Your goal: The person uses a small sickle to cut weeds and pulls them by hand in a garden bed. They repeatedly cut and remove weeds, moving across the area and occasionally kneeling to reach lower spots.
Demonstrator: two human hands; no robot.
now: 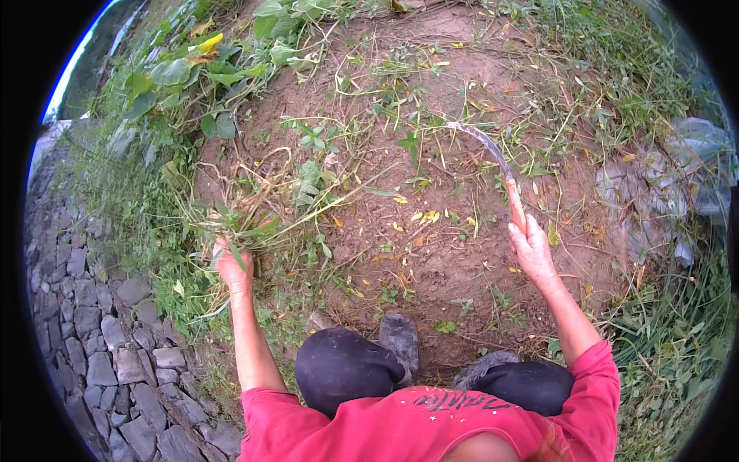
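Note:
My right hand [532, 249] grips the orange handle of a sickle [488, 144]. Its curved metal blade reaches forward and bends left, with the tip among cut weeds [398, 118] on the soil. On the left, my left hand [234, 264] is closed around a bunch of pulled weeds [248, 222], green blades mixed with dry, straw-coloured stems. Long stalks from the bunch stick out to the right over the brown soil [358, 248]. Part of the bunch merges with the plants behind it, so its full extent is hard to tell.
Broad-leaved vines [173, 75] grow at the upper left. A stone-paved slope [115, 369] runs down the left side. Crumpled plastic sheeting [658, 190] lies at the right, beside tall grass [675, 341]. My shoes [399, 341] stand on the soil below bent knees.

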